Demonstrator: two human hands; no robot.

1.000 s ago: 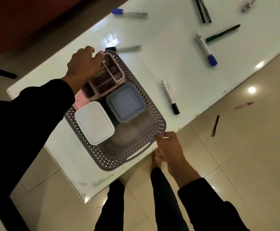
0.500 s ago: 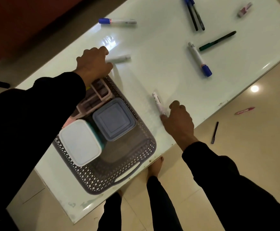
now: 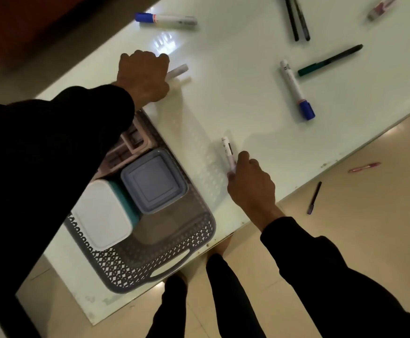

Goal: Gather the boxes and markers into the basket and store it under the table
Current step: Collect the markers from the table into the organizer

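A grey lattice basket [image 3: 165, 262] sits at the table's near edge. Inside it are a white-lidded teal box [image 3: 101, 213], a grey-blue lidded box [image 3: 154, 180] and a pink compartment box [image 3: 132, 145], partly hidden by my left sleeve. My left hand [image 3: 143, 78] is closed around a white marker [image 3: 179, 70] just beyond the basket. My right hand [image 3: 250, 184] grips the black-capped end of another white marker [image 3: 227, 150] to the basket's right. Other markers lie farther off: one blue-capped [image 3: 166, 19] at the back, one blue-capped [image 3: 296, 90] at the right.
A green pen [image 3: 329, 61], two dark pens [image 3: 296, 18] and a small pink-white item [image 3: 380, 7] lie on the white table [image 3: 235, 89]. On the tiled floor are a pink pen [image 3: 363, 167] and a dark pen [image 3: 314, 197]. My legs stand below the table edge.
My left hand left the pink box and closed on the marker beyond the basket. My right hand left the basket's rim and took hold of the marker to its right.
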